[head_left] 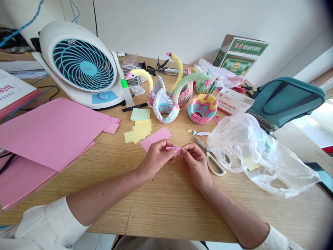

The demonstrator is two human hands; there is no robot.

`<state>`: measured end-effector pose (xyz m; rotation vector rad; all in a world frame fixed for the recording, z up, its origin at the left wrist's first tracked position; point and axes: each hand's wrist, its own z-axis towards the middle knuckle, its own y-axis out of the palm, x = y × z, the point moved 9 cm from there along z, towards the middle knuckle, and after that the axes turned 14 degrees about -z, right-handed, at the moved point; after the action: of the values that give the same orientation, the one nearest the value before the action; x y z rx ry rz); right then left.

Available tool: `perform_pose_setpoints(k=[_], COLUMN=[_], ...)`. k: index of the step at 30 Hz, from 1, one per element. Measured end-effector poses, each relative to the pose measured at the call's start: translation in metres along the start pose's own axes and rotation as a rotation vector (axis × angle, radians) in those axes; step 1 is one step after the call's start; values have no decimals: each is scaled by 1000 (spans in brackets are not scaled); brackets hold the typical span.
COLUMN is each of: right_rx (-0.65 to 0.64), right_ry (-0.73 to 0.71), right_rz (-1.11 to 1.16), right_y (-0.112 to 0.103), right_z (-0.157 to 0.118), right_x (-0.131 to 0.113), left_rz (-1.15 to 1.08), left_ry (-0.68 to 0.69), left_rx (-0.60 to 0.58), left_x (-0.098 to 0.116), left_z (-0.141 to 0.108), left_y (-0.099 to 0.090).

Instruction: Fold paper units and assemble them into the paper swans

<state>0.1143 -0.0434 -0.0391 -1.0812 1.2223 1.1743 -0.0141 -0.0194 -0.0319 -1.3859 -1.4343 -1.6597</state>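
A small folded piece of pink paper (177, 150) is pinched between my two hands above the middle of the table. My left hand (160, 154) is closed on its left end, thumb on top. On the right end, the thumb and fingers of my right hand (195, 161) press the paper. Just beyond my left hand lies a flat pink paper strip (156, 137). Scissors (215, 163) with pale handles rest beside my right hand, blades partly apart. Several yellow and green paper slips (140, 126) lie behind the strip.
Folded-paper swans (166, 107) and a round paper bowl (202, 108) stand at the back. A white fan (83, 66) and large pink sheets (52, 132) occupy the left. On the right are a crumpled plastic bag (255, 152), a sticky note box (231, 101) and a teal bag (288, 100).
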Motion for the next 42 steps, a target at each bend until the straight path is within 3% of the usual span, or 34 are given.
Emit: perform_pose_setpoints(k=[15,21,25,33,37,42], right_rx=[-81,-78,-121,-212,-182,-128], right_ry=[98,198,249,296,275,211], right_rz=[147,160,187,192,196,173], right_y=[9,6,8,14,13,9], right_z=[-3,-3,-3,-3,-4,-2], right_x=[3,13,18,21,18,13], left_rz=[39,299,506,639,533,261], left_ry=[39,316,515,669,591,277], left_rx=[-116,-72,-101,-180,-96,-83], left_x=[7,24,38,43,40,20], left_z=[-3,-6,-13,-22,-17,-3], left_y=[11,3,9,20,13,5])
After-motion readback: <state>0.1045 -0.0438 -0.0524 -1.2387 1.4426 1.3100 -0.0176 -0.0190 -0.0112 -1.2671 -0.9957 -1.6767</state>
